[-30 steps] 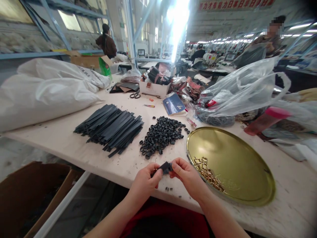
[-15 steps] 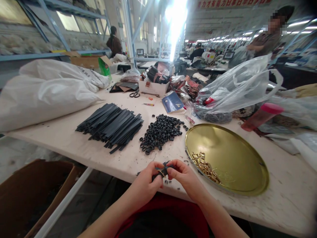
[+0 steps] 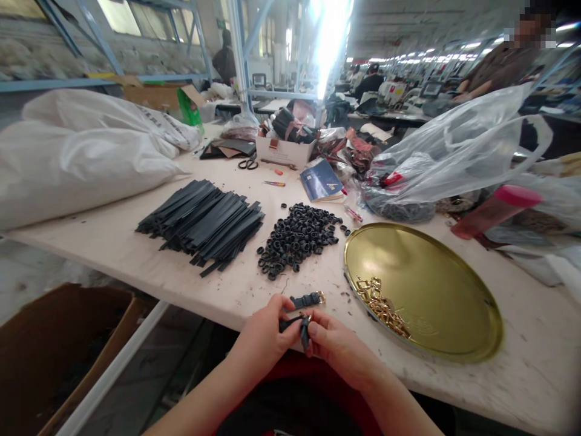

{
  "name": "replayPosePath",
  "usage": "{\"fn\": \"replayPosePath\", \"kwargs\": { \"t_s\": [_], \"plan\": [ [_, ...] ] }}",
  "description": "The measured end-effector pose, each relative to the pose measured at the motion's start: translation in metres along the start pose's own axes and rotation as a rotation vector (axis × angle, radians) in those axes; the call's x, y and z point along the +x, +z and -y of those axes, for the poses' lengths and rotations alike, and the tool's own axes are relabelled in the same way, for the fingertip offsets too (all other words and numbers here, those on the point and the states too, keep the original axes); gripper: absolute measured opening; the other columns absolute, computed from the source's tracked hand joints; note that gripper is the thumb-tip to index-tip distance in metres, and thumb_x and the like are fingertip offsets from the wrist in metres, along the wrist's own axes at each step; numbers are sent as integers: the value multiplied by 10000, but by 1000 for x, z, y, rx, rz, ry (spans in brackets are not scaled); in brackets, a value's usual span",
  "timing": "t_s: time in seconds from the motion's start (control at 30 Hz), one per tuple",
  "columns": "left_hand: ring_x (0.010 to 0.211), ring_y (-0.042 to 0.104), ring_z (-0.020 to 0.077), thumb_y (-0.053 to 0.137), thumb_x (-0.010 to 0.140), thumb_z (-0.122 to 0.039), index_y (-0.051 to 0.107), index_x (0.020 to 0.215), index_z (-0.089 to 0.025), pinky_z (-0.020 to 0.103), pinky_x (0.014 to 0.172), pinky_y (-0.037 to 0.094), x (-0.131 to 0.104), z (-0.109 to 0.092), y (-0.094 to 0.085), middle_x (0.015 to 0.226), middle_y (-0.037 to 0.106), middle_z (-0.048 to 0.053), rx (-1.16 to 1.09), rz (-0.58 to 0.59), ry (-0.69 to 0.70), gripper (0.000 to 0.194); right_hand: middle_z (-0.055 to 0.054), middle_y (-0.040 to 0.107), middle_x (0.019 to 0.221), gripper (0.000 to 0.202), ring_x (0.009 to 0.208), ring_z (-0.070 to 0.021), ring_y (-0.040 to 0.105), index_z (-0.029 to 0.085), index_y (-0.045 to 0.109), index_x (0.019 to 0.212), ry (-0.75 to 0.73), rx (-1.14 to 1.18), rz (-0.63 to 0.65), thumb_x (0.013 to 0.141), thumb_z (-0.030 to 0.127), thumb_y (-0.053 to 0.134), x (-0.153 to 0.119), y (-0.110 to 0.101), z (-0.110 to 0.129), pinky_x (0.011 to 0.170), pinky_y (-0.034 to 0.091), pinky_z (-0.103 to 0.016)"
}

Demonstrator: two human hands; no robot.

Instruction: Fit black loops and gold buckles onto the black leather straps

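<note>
Both of my hands meet at the table's front edge. My left hand [image 3: 271,326] pinches one end of a dark strap [image 3: 304,334], and my right hand [image 3: 331,342] grips it close to a small gold-coloured piece. Just beyond my fingers, a dark strap with a gold buckle [image 3: 307,300] lies on the table. Past it is a heap of small black loops [image 3: 297,236]. Long black strips [image 3: 204,224] are piled to the left. Gold buckles [image 3: 381,307] lie on the round golden tray [image 3: 436,272] at the right.
A white sack [image 3: 91,157] covers the table's left end. At the back are scissors [image 3: 247,164], a blue booklet [image 3: 321,180] and a white box [image 3: 284,151]. A clear plastic bag [image 3: 454,151] and a pink-capped bottle [image 3: 497,211] stand right. Another person [image 3: 503,66] is behind.
The buckled strap beyond my fingers now shows on the table. Both hands have moved slightly down, and the strap piece between them has turned. The view has shifted a little.
</note>
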State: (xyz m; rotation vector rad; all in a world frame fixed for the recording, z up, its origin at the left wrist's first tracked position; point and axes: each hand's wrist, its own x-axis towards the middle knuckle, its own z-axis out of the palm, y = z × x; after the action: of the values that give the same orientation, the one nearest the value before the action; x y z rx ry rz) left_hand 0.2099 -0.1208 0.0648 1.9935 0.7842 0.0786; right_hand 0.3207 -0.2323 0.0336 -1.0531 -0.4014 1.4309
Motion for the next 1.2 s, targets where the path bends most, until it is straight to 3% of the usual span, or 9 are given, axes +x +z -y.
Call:
{"fn": "replayPosePath", "kwargs": {
  "t_s": [0.13,0.3,0.47,0.53,0.67,0.8,0.9,1.07,1.2],
  "plan": [
    [706,564,186,510,761,-360,556,805,-186,268,616,372,2,4,-2,750,637,17,80,39,-15,186,32,525,659,227,594,-78,441,160,521,716,-68,-1,-92,712,332,669,4,-1,-4,599,352,-205],
    [749,589,144,475,766,-196,540,1012,-198,255,706,424,-2,8,0,853,648,4,-262,189,84,254,42,509,587,297,583,-104,466,183,442,645,-221,-216,-257,719,406,623,9,0,-4,608,377,-238],
    [736,595,139,499,750,-154,499,1081,-169,274,721,447,-6,8,1,842,637,22,-493,296,62,331,47,532,670,265,564,-122,521,216,444,897,-341,-453,-399,719,350,586,6,0,-4,551,417,-249],
    [733,595,138,516,744,-158,500,1083,-156,284,727,450,-8,7,0,865,636,38,-565,331,39,339,35,553,681,209,571,-124,528,210,477,943,-351,-671,-375,757,292,525,1,-1,-4,550,415,-243],
    [696,593,141,552,723,-167,488,1121,-120,289,699,452,-12,4,2,775,629,39,-638,383,-39,405,23,568,639,89,551,-123,515,199,533,830,-352,-1014,-278,763,217,478,-11,-2,-5,519,386,-228],
    [711,591,141,577,700,-166,513,1122,-132,296,710,451,-15,3,5,820,628,53,-698,479,-67,429,-7,593,676,90,605,-148,531,192,535,808,-401,-1201,-326,747,186,469,-16,-2,-9,561,380,-253],
    [720,595,145,599,697,-209,498,1137,-129,302,720,449,-16,2,6,860,630,72,-750,506,-105,458,-11,593,683,91,621,-152,530,191,528,823,-394,-1224,-342,758,191,465,-19,-1,-9,571,375,-254],
    [668,579,129,589,678,-171,513,1094,-124,266,660,441,-19,2,5,798,638,53,-729,548,-104,426,32,564,626,72,554,-117,489,200,512,821,-252,-1095,-120,790,209,448,-30,2,-2,514,354,-214],
    [674,573,116,577,642,-110,539,1088,-129,234,649,429,-25,5,5,783,640,38,-715,611,-125,448,33,565,635,75,565,-114,479,199,531,789,-250,-1123,-86,774,182,460,-37,3,-3,525,345,-213]
  ]
}}
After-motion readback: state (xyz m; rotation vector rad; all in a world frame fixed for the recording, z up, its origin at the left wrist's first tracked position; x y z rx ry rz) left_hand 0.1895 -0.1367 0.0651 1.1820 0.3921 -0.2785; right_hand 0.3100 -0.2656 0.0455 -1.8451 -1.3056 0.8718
